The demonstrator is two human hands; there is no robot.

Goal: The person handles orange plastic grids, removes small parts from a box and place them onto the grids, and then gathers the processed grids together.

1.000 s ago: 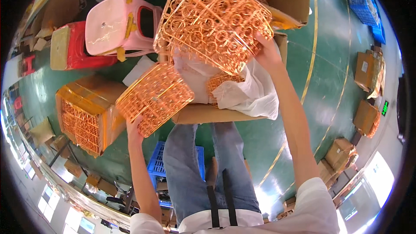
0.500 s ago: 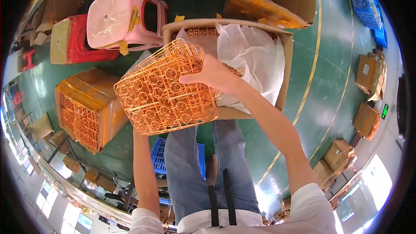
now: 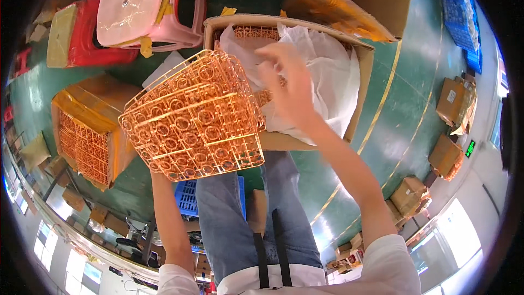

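A stack of copper-coloured plastic part frames [image 3: 194,120], gridded and full of small rings, is held tilted in front of me. My left forearm [image 3: 172,213] rises beneath it; the hand itself is hidden behind the stack, bearing its weight. To the right, my right hand [image 3: 292,87] hovers over an open cardboard box [image 3: 363,95], apart from the stack. Its fingers are bent but parted, and nothing shows in them. Crumpled white wrapping sheets [image 3: 335,76] lie in the box, with more copper-coloured frames [image 3: 254,33] at its far side.
Pink stool [image 3: 131,11] and red stool [image 3: 103,33] stand at far left. A taped carton [image 3: 93,101] of copper-coloured frames sits at left, another open carton [image 3: 376,0] beyond the box. A blue crate [image 3: 188,196] is by my legs; blue crates [image 3: 458,22] line the right.
My right hand has let go of the stack's right edge and moved right, over the box. The stack has shifted slightly left and down in view.
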